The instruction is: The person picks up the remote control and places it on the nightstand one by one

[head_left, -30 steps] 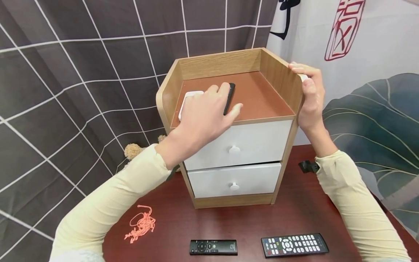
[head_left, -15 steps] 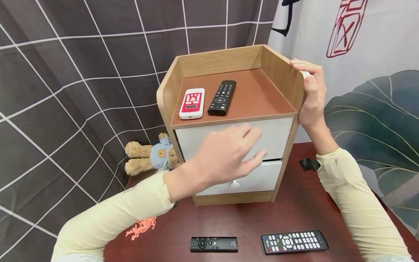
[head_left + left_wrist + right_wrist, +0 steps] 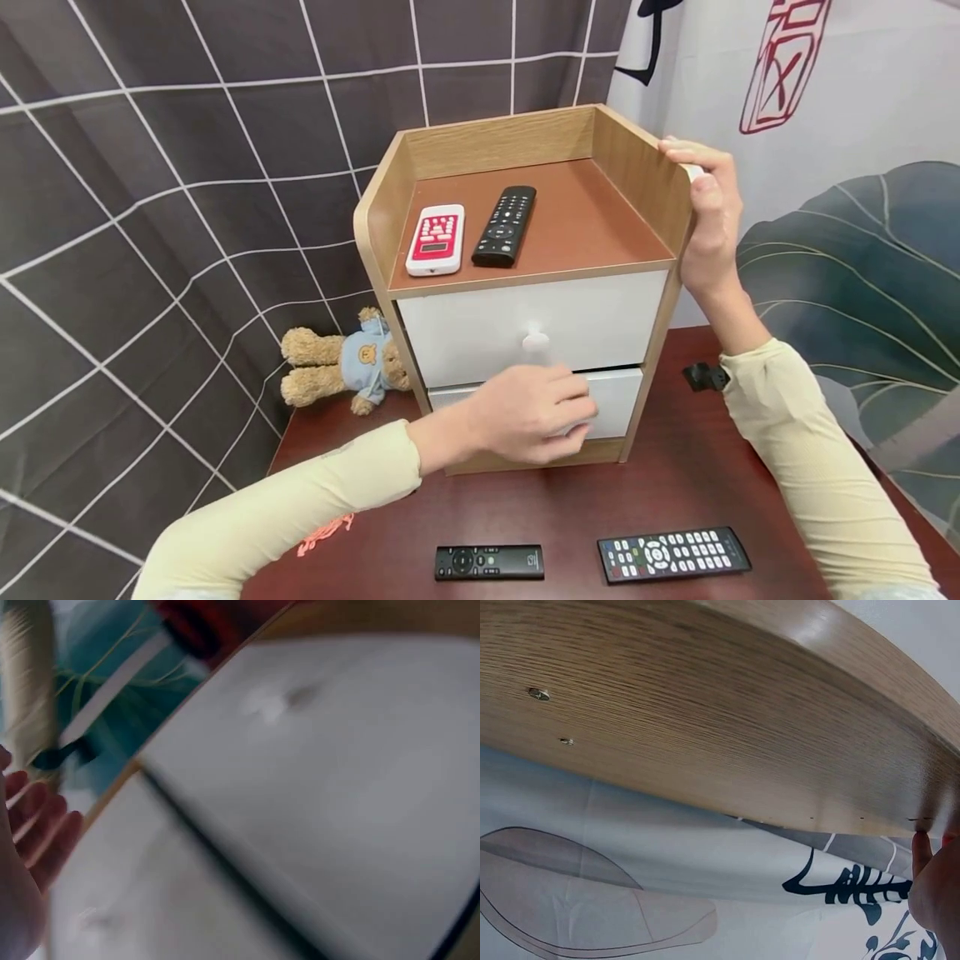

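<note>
A small wooden cabinet [image 3: 633,167] with a white upper drawer [image 3: 465,337] and lower drawer [image 3: 618,400] stands on the table. My left hand [image 3: 525,414] is in front of the lower drawer, fingers loosely bent and holding nothing; it hides that drawer's knob in the head view. In the blurred left wrist view, the fingers are apart from the drawer fronts. My right hand [image 3: 711,212] grips the front upper edge of the cabinet's right side panel [image 3: 705,712]. On the cabinet top lie a red-and-white remote control [image 3: 435,240] and a black remote control [image 3: 506,227].
Two more black remotes, a slim one [image 3: 489,562] and a wider one [image 3: 673,555], lie near the table's front. A teddy bear [image 3: 352,362] lies left of the cabinet. Coral string [image 3: 324,533] is partly behind the left sleeve. A checked dark curtain [image 3: 247,150] hangs behind.
My left hand has left the remotes on the cabinet top and come down to the lower drawer's front. The right hand has stayed on the side panel.
</note>
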{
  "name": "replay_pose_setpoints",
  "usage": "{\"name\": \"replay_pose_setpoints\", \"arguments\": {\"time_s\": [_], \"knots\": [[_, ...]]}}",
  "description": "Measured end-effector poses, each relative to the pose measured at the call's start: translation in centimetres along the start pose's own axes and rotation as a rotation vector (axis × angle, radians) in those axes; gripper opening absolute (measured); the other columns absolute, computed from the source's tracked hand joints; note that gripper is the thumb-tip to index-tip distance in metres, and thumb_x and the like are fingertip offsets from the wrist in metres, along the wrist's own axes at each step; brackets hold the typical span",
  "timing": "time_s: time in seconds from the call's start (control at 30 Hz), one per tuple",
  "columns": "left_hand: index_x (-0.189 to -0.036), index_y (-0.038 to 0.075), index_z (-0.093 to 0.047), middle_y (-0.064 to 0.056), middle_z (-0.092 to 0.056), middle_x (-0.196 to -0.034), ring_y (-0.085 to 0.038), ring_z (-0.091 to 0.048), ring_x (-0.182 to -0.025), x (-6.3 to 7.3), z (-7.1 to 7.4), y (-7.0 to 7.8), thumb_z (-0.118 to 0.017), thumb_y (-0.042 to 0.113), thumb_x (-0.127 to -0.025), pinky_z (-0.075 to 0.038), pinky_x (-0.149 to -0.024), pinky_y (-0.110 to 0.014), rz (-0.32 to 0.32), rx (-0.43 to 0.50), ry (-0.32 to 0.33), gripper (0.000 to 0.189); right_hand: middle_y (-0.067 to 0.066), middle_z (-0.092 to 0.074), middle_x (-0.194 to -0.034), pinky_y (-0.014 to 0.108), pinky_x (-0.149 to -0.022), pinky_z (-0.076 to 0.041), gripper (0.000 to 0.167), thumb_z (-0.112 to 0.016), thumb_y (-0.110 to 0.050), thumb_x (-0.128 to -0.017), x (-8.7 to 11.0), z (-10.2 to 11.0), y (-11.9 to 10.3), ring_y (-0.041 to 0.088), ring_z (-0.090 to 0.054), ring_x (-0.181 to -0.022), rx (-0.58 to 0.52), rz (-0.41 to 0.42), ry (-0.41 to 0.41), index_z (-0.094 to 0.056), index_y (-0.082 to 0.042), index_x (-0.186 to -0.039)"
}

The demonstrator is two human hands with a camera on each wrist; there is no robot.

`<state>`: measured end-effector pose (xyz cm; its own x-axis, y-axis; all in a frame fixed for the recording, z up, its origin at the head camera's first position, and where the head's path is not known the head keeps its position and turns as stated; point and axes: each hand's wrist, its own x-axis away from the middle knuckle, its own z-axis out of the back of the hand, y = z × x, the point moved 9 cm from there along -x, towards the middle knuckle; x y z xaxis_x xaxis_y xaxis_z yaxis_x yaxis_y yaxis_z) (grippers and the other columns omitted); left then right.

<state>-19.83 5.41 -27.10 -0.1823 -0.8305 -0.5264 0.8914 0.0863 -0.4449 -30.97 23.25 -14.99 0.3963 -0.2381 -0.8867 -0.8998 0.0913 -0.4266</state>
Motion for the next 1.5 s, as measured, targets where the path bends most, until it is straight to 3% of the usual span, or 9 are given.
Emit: {"name": "replay_pose_setpoints", "arguments": {"time_s": [0.17, 0.27, 0.4, 0.53, 0.7, 0.83, 0.93, 1.23, 1.5], "knots": [[-0.094, 0.014, -0.069, 0.006, -0.063, -0.085, -0.007, -0.055, -0.072, 3.2, -4.1, 2.3, -0.061, 0.027, -0.089, -0.046, -0.065, -0.016, -0.072, 0.057, -0.012, 0.016, 0.003, -0.064, -0.123, 0.031, -0.108, -0.032, 0.034, -0.039, -0.02, -0.094, 0.1, -0.3, 0.1, 0.024, -0.051, -0.124, 0.005, 0.002, 0.005, -0.065, -0.008, -0.111], [-0.102, 0.014, -0.069, 0.004, -0.067, -0.095, -0.007, -0.059, -0.08, 5.2, -6.9, 3.8, -0.06, 0.035, -0.09, -0.047, -0.069, -0.016, -0.068, 0.065, -0.077, 0.026, 0.002, -0.063, -0.124, 0.032, -0.108, -0.032, 0.034, -0.039, -0.021, -0.093, 0.2, -0.5, 0.4, 0.023, -0.051, -0.125, 0.014, -0.006, -0.008, -0.065, -0.009, -0.112], [-0.12, 0.017, -0.064, 0.002, -0.064, -0.117, -0.01, -0.061, -0.101, 6.9, -11.2, 5.6, -0.055, 0.053, -0.092, -0.049, -0.081, -0.021, 0.082, 0.097, -0.26, 0.046, 0.002, -0.063, -0.125, 0.032, -0.107, -0.031, 0.034, -0.038, -0.022, -0.094, 0.2, -0.3, 0.7, 0.022, -0.05, -0.126, 0.016, -0.015, -0.016, -0.064, -0.01, -0.113], [-0.131, 0.021, -0.057, 0.004, -0.057, -0.126, -0.01, -0.055, -0.112, 7.5, -15.1, 7.2, -0.05, 0.069, -0.089, -0.046, -0.088, -0.022, 0.251, 0.095, -0.403, 0.064, 0.003, -0.063, -0.124, 0.032, -0.108, -0.032, 0.033, -0.039, -0.022, -0.094, 0.0, 0.0, 0.4, 0.023, -0.05, -0.126, 0.005, -0.013, -0.005, -0.065, -0.01, -0.112], [-0.138, 0.024, -0.051, 0.004, -0.053, -0.13, -0.011, -0.052, -0.116, 7.9, -18.0, 8.7, -0.047, 0.079, -0.085, -0.045, -0.087, -0.022, 0.338, 0.087, -0.527, 0.078, 0.001, -0.064, -0.124, 0.032, -0.108, -0.032, 0.034, -0.039, -0.022, -0.093, -0.2, -0.1, 0.5, 0.024, -0.051, -0.126, 0.017, -0.007, -0.001, -0.066, -0.01, -0.111], [-0.142, 0.027, -0.047, 0.006, -0.051, -0.132, -0.01, -0.051, -0.118, 8.5, -19.9, 10.0, -0.042, 0.088, -0.08, -0.043, -0.088, -0.022, 0.365, 0.088, -0.636, 0.087, 0.001, -0.064, -0.124, 0.032, -0.107, -0.032, 0.035, -0.038, -0.022, -0.093, 0.0, 0.1, 0.7, 0.024, -0.051, -0.126, 0.029, -0.005, -0.002, -0.065, -0.01, -0.111], [-0.142, 0.028, -0.047, 0.008, -0.051, -0.13, -0.009, -0.05, -0.116, 8.5, -20.8, 11.0, -0.041, 0.091, -0.077, -0.042, -0.086, -0.021, 0.361, 0.093, -0.668, 0.091, 0.001, -0.064, -0.124, 0.032, -0.108, -0.032, 0.035, -0.038, -0.022, -0.093, 0.0, 0.3, 0.8, 0.024, -0.051, -0.126, 0.041, -0.005, -0.004, -0.065, -0.011, -0.112], [-0.138, 0.023, -0.05, 0.011, -0.053, -0.114, -0.003, -0.052, -0.092, 7.5, -21.7, 12.9, -0.048, 0.085, -0.08, -0.041, -0.066, -0.014, 0.353, 0.133, -0.669, 0.085, 0.0, -0.063, -0.125, 0.032, -0.108, -0.032, 0.035, -0.037, -0.023, -0.094, 0.0, 0.6, 1.1, 0.024, -0.05, -0.128, 0.044, -0.008, -0.013, -0.065, -0.011, -0.112], [-0.114, 0.024, -0.062, 0.012, -0.052, -0.101, -0.002, -0.048, -0.08, 7.3, -21.7, 14.2, -0.047, 0.079, -0.086, -0.038, -0.052, -0.013, 0.299, 0.084, -0.666, 0.064, 0.0, -0.063, -0.125, 0.032, -0.107, -0.032, 0.035, -0.037, -0.022, -0.094, 0.0, 0.6, 1.1, 0.024, -0.05, -0.127, 0.041, -0.006, -0.01, -0.065, -0.011, -0.112]]}}
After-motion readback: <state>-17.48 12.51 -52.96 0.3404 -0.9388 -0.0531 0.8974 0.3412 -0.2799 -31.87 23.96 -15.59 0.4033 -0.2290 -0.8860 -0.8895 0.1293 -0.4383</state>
